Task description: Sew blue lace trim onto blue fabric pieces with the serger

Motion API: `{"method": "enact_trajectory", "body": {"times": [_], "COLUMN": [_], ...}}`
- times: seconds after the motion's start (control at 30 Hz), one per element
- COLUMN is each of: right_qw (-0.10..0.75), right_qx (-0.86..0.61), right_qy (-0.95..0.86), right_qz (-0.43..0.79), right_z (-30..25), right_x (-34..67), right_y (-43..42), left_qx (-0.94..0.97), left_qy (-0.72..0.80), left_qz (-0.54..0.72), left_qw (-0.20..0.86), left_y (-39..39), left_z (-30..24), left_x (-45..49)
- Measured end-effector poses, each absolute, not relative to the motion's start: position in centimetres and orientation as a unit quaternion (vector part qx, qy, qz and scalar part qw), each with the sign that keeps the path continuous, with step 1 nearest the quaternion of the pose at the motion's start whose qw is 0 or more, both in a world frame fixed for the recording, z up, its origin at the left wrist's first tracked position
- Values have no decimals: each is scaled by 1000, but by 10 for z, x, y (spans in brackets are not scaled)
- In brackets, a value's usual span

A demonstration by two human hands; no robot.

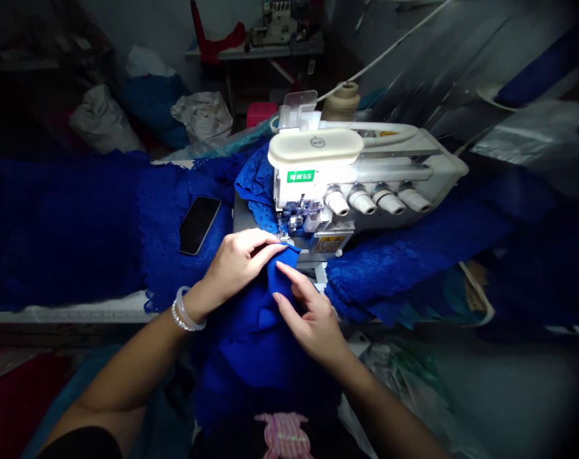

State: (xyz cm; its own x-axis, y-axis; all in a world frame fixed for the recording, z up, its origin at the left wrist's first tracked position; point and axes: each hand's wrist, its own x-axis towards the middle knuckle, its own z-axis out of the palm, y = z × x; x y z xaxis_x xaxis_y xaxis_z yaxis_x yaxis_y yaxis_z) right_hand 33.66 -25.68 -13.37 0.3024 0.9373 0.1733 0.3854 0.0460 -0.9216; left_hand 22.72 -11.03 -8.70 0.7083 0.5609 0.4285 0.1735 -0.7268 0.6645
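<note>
A piece of blue fabric (258,357) hangs from the front of a white overlock sewing machine (318,150) down over my lap. My left hand (239,261) pinches the fabric's top edge just in front of the presser foot (284,233). Close beside it, my right hand (308,309) rests against the same fabric, thumb and forefinger apart, the other fingers curled under. Blue eyelet fabric (261,213) lies bunched behind and left of the needle area. The needle itself is too small to make out.
A black phone (199,224) lies on blue lace fabric (69,236) covering the table to the left. More blue fabric (414,248) is heaped right of the machine. A thread cone (342,101) stands behind it. White sacks (203,118) and another sewing machine (273,25) are farther back.
</note>
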Motion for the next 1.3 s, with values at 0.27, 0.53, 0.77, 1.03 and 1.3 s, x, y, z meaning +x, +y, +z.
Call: {"method": "enact_trajectory", "body": {"times": [0.27, 0.53, 0.77, 1.03, 1.3], "right_qw": [429, 450, 507, 545, 430], "right_qx": [-611, -579, -538, -536, -633], "right_qy": [-509, -480, -414, -432, -640], "right_qz": [428, 482, 530, 478, -70], "right_z": [-122, -125, -128, -129, -143], "right_x": [347, 358, 362, 350, 375], "right_y": [-252, -247, -242, -252, -312], "left_qx": [904, 954, 954, 950, 953], "left_qy": [229, 194, 241, 258, 213], "left_qz": [341, 226, 180, 177, 212], "left_qw": [122, 19, -2, 3, 35], "left_y": [-119, -159, -152, -144, -145], "left_z": [-94, -106, -102, -103, -105], "left_x": [219, 209, 212, 217, 204]}}
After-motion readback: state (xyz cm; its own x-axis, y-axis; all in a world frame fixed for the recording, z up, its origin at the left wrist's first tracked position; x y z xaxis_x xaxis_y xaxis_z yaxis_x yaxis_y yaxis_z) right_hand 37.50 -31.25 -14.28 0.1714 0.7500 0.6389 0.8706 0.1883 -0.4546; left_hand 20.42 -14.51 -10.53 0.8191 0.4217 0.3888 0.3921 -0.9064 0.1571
